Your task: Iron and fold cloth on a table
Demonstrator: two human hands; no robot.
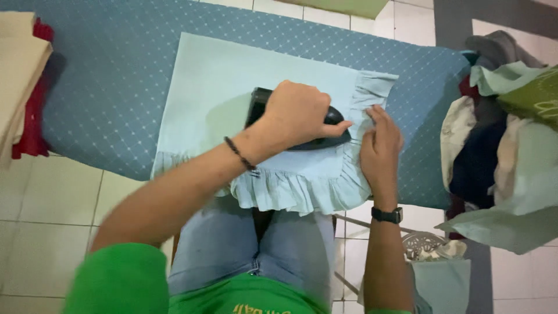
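**A:** Which way is the iron lying from where you sit?

**B:** I see the black electric iron [302, 125] flat on the pale mint-green frilled pillowcase [232, 99], long axis running across the frame. Its pointed nose aims to the right, toward the ruffled edge; the blunt heel sits to the left. The pillowcase is spread on the blue diamond-quilted ironing surface [116, 75].

**A:** And the hands?

**B:** My left hand [293, 113] is wrapped over the iron's handle, fingers curled shut around it. My right hand [381, 145] lies flat with fingers together, pressing the frill just beside the iron's nose, not touching the iron as far as I can tell.

**A:** Any containers?

**B:** To the right, a heap of mixed laundry [500, 134] in white, navy, grey and green; I cannot tell what holds it. Lower right, a white openwork basket [421, 244] with some pale cloth in it. At far left, folded cream cloth [17, 70] sits on something red.
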